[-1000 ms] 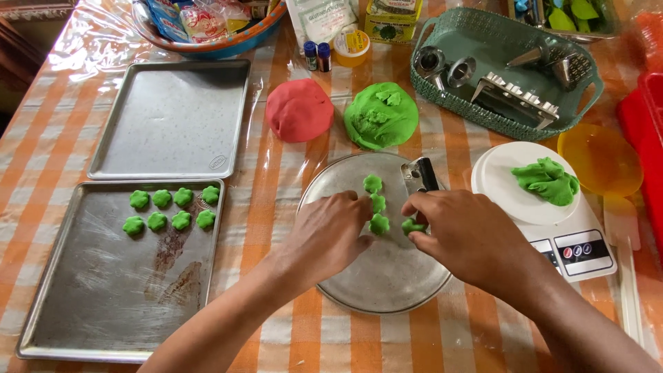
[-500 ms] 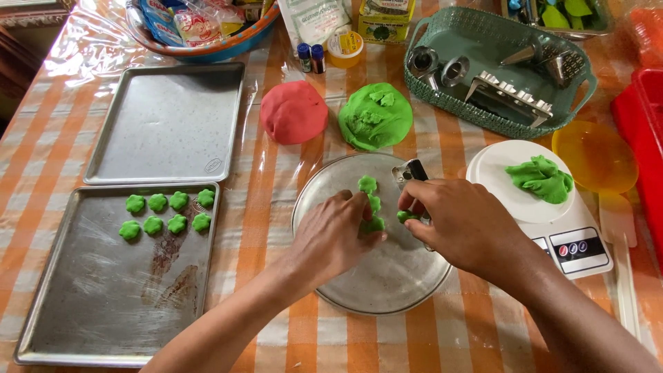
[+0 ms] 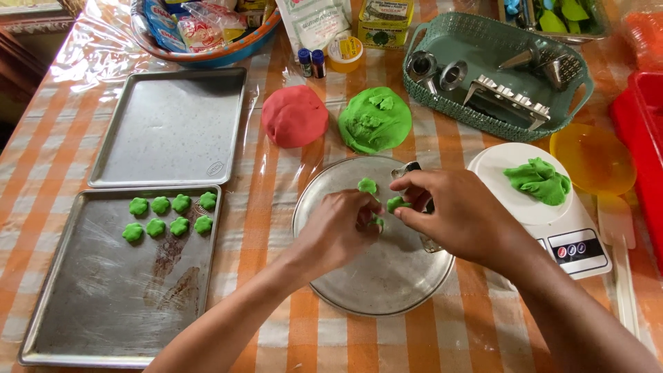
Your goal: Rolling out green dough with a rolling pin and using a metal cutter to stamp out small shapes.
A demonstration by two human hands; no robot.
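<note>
1. While both hands work over the round, shallow metal plate on the checked worktop, the left hand is curled shut over a small green dough piece lying on the plate.
2. The right hand pinches a second small green dough piece between thumb and fingertips; a metal cutter shows just behind it.
3. A third flower-shaped green dough piece lies free near the plate's far rim.
4. Eight shaped green pieces sit in two rows on the near rectangular metal baking tray; the far baking tray lies beyond it.
5. A red dough ball and a large green dough ball rest side by side beyond the plate.
6. More green dough sits on the white kitchen scale.
</note>
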